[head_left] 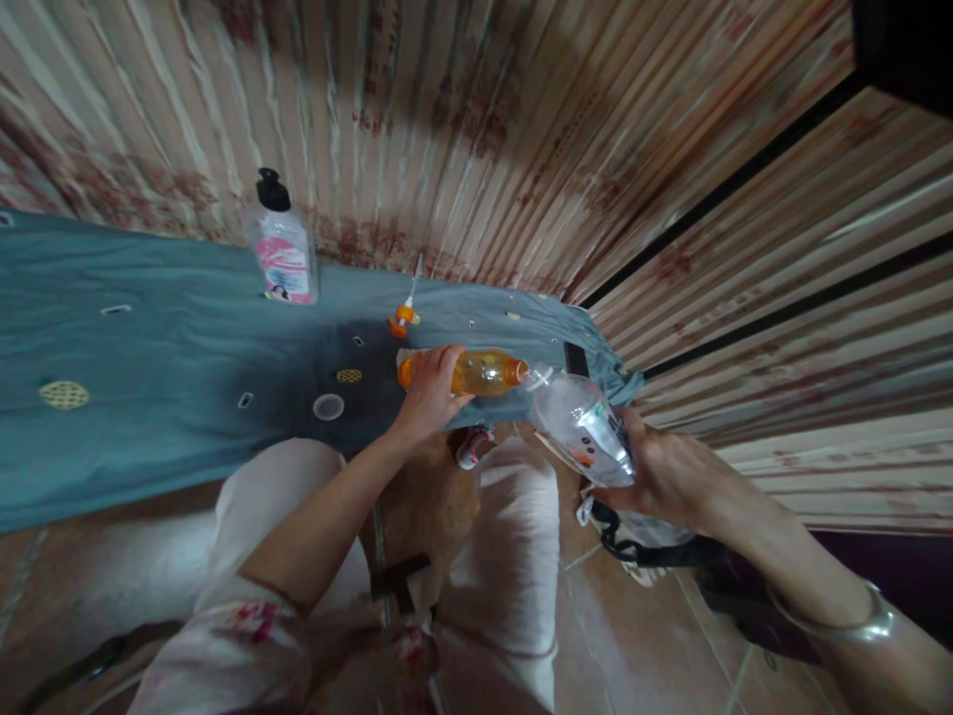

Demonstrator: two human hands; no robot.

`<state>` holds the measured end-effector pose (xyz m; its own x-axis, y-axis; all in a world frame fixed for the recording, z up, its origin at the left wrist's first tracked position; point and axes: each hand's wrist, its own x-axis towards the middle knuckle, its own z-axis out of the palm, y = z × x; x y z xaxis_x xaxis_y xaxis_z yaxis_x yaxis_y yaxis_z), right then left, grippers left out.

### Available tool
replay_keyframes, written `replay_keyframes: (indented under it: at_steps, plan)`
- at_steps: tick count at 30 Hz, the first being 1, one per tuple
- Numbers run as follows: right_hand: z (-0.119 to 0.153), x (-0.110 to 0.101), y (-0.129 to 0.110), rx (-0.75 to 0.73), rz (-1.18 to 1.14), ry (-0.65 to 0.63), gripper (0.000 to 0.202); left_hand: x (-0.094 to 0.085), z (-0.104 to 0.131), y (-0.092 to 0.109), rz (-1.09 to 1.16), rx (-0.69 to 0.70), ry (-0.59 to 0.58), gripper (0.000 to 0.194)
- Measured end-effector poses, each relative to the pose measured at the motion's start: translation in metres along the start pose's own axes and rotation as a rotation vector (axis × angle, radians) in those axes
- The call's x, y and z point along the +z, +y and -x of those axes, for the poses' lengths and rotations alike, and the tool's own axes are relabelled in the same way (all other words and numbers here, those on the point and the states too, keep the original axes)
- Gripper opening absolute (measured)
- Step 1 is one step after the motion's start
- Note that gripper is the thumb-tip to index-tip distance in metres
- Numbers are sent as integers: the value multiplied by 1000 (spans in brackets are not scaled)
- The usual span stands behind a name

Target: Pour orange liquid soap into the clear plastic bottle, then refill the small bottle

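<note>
The left hand (pixel 433 389) is closed around an orange bottle (pixel 487 373), tilted sideways over the worktop (pixel 171 397). The right hand (pixel 659 467) grips a clear plastic bottle (pixel 581 422) near its base, and the mouths of the 2 bottles meet, neck to neck. On the blue-green cloth (pixel 67 338) lies an orange pump top (pixel 403 316) with a thin tube, beyond the orange bottle. A round white cap (pixel 329 407) sits nearer the person's knees. Farther left stands a bottle with a black top and pink label (pixel 285 260), by the pleated curtain (pixel 476 129).
</note>
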<state>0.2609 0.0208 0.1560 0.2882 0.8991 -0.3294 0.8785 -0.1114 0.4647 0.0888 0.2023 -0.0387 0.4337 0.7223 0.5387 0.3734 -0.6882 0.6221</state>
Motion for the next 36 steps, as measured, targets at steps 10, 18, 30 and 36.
replay_keyframes:
  at_steps: [10,18,30,36]
  plan:
    - [-1,-5,-3,9,3,-35,68,-1,0,1,2,-2,7,66]
    - [-1,-3,-1,3,-3,-46,67,-1,0,1,-4,-6,5,65]
    - [-1,-5,-2,-5,-15,-32,70,-1,-1,1,13,-13,-8,65]
    - [0,-4,-2,6,-9,-40,68,-1,0,0,9,-14,-2,66]
